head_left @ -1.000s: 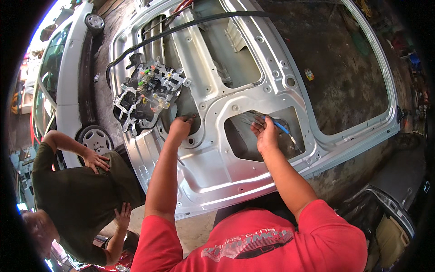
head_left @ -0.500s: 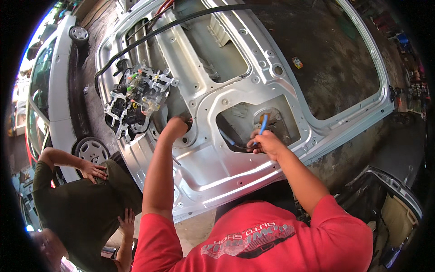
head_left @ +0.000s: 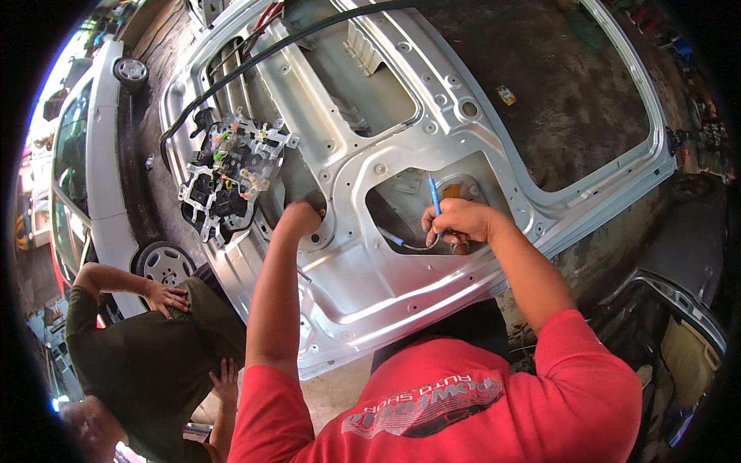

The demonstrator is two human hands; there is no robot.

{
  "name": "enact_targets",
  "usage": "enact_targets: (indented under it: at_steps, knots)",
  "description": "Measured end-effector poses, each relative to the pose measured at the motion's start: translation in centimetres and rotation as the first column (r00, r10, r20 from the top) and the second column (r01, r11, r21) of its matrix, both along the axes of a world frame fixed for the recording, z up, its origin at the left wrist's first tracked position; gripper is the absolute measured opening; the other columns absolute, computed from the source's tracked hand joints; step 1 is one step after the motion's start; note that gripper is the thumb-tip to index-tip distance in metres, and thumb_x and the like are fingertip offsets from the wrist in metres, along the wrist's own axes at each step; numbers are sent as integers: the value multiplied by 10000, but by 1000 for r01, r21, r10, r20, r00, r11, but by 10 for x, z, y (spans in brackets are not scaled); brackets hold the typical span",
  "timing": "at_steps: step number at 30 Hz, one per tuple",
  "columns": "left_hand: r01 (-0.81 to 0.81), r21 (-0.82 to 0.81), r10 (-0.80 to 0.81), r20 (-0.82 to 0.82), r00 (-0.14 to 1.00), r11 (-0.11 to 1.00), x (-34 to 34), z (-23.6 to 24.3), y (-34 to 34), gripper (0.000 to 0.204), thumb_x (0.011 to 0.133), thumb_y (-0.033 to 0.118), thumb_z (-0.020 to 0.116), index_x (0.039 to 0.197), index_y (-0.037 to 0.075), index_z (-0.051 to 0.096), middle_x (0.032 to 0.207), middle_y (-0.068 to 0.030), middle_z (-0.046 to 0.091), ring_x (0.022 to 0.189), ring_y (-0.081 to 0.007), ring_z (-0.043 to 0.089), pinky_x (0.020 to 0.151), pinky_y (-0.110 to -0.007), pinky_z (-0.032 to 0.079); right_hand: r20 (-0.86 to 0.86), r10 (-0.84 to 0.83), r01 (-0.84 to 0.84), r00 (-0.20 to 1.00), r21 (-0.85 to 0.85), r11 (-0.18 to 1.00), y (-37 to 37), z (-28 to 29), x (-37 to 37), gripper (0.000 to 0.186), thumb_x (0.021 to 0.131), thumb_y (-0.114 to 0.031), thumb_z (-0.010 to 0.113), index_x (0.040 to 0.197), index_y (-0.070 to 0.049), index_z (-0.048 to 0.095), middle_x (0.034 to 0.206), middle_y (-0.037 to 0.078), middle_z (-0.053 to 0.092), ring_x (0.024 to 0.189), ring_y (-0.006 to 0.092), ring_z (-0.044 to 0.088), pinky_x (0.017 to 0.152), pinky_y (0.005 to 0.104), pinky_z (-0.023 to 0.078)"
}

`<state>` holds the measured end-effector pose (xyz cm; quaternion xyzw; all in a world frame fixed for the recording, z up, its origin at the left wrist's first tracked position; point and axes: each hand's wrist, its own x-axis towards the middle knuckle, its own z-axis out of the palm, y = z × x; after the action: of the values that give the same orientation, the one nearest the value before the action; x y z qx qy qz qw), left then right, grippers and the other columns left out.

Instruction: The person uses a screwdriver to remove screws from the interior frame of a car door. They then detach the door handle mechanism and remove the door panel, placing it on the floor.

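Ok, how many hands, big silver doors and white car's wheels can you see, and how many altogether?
Red-shirted person's hands: 2
Green-shirted person's hands: 2
Big silver vehicle door: 1
White car's visible wheels: 2
Total: 7

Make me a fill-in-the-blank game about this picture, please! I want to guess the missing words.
1. The thin straight thing poking up from the right hand is coloured ____.
2. The hand nearest the clump of parts is a ____ hand.
3. The long strip across the metal panel is coloured ____.
4. The printed shirt is coloured ____.

Missing words: blue; left; black; red.
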<state>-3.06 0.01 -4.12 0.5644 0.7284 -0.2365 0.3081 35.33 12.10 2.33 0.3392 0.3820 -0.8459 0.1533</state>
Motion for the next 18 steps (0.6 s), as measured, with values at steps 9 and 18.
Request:
enact_targets:
  at_steps: [9, 18]
  knots:
    - [-85, -66, 82, -44, 996, 994, 14, 10, 15, 517, 960, 434, 488, 969, -19, 738, 1077, -246, 692, 1017, -376, 679, 886, -429, 530, 277, 281, -341, 919, 204, 918, -9, -61, -36, 179, 835, -155, 574, 873, 9, 636, 709, 107, 669, 507, 131, 554, 436, 288, 385]
    - [-178, -125, 183, 30, 983, 976, 1, -8, 17, 443, 914, 356, 594, 1063, -43, 715, 1184, -246, 662, 1100, -389, 646, 934, -422, 520, 337, 347, -382, 875, 42, 923, 19, -56, -4, 166, 807, -187, 641, 846, -34, 693, 742, 104, 695, 488, 127, 531, 413, 287, 363]
